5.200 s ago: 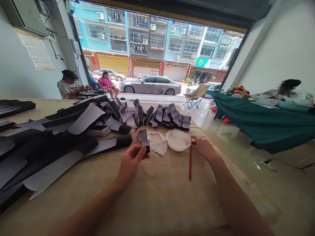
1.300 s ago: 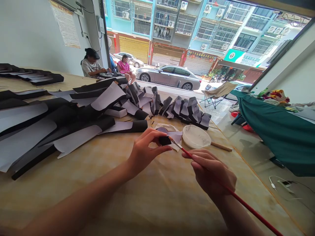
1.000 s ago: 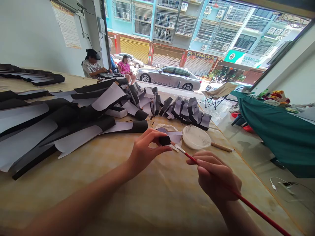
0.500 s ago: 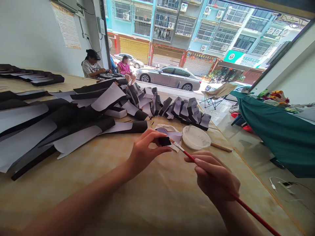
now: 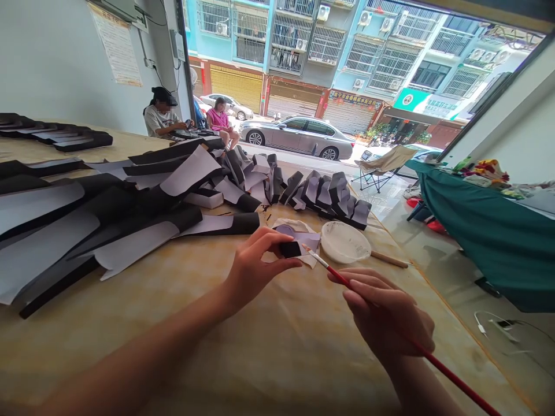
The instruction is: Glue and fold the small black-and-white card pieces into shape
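"Where is the dark piece?"
"Above the surface, pinched in the left hand, thumb and fingers closed on it."
"The brush?"
"Right hand gripping; axis far-left to near-right, tip just right of the black end."

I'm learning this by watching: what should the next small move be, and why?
Probably a light stroke of the brush along the piece: the left hand pinches the piece, and the right hand holds the brush with its tip at or just beside it.
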{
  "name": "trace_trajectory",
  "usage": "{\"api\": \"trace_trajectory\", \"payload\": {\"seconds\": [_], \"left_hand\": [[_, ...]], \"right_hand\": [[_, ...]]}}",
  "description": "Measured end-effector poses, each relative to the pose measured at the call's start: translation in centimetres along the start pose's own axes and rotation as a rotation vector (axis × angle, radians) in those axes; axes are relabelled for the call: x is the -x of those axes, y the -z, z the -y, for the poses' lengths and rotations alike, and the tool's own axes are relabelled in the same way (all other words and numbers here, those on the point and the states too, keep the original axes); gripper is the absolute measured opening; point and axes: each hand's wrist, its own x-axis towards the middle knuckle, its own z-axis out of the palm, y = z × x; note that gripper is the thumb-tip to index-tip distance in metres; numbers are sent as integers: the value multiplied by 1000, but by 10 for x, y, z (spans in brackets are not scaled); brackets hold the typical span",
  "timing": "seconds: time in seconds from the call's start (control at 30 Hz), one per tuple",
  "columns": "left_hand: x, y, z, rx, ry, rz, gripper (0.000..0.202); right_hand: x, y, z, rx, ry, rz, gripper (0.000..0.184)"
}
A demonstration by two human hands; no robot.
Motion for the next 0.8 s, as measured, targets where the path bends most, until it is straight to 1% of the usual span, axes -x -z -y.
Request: {"api": "trace_trajectory", "payload": {"seconds": [0.1, 0.2, 0.4, 0.53, 0.63, 0.8], "left_hand": [[0, 0, -2, -19, -17, 2, 34], [-1, 0, -2, -18, -24, 0, 33], [-1, 1, -1, -16, -1, -3, 33], [-1, 1, -2, -22, -24, 5, 32], [-1, 0, -2, -9, -31, 14, 34], [0, 0, -2, 24, 30, 14, 33]], "right_hand": [[-1, -3, 0, 45, -11, 38, 32], [-1, -6, -2, 76, 12, 63, 28], [3, -3, -6, 0, 55, 83, 16], [5, -1, -9, -8, 81, 65, 21], [3, -3, -8, 2, 85, 94, 25], [1, -7, -7, 73, 120, 124, 26]]}}
